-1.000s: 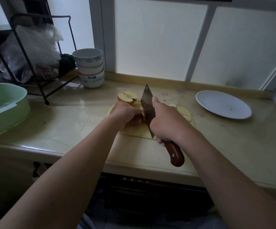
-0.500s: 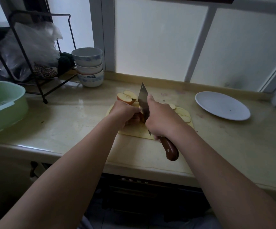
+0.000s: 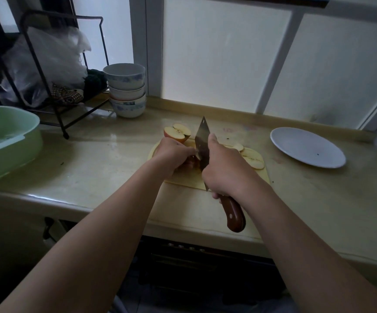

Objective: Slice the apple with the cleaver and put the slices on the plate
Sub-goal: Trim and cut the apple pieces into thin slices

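Mid-cut on the board [image 3: 187, 179]: within the last 1 second the cleaver [image 3: 202, 141] edged toward the left hand [image 3: 174, 154] and has now drawn back a touch, its handle dipping lower over the board's near edge. That looks like 1 more slicing stroke finished, or the next being set.

The right hand [image 3: 223, 170] is wrapped tight round the wooden handle, its top finger up against the blade. The left hand is curled over the apple [image 3: 191, 163] at the board's middle, fingertips pinning it just left of the blade. Most of that piece is hidden under the hand, so how much remains to cut cannot be told. The blade stands upright, at or very near the apple's cut face.

A second half [image 3: 178, 133] waits, cut face up, at the board's far left edge, untouched through all 3 pictures. Several slices [image 3: 254, 162] lie on the board's right side, beyond the right hand. The plate [image 3: 307, 147], well right of the board, holds no slices, so slicing appears less than halfway and the transfer not yet begun.
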The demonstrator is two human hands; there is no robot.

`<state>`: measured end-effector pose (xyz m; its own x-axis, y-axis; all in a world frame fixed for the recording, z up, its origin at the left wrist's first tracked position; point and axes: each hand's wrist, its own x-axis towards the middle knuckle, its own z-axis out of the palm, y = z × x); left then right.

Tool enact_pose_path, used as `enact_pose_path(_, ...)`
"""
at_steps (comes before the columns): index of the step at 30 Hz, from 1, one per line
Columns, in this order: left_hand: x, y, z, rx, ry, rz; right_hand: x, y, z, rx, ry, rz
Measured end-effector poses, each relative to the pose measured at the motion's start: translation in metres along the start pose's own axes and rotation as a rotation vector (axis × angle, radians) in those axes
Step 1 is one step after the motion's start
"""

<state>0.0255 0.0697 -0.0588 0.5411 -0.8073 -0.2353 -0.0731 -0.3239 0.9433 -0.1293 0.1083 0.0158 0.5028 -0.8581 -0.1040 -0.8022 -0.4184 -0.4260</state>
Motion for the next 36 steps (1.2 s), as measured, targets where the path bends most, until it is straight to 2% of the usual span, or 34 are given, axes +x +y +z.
enact_pose_path(12,-0.005,0.000,0.001,0.003,-0.004,0.063,0.029,-0.002,-0.005,-0.050,-0.103,0.021)
enact_pose_path(16,-0.008,-0.003,-0.002,0.021,-0.060,0.095,0.025,0.000,-0.005,-0.027,-0.107,0.011)
enact_pose_path(21,-0.005,-0.007,-0.004,-0.013,-0.041,0.066,0.011,0.009,-0.015,0.074,-0.146,0.037)
enact_pose_path(28,-0.006,-0.008,-0.006,0.002,-0.039,0.059,0.002,0.019,-0.009,0.236,-0.033,0.057)
enact_pose_path(36,-0.004,-0.010,-0.006,0.117,-0.073,0.112,0.007,0.023,-0.010,0.256,0.063,0.010)
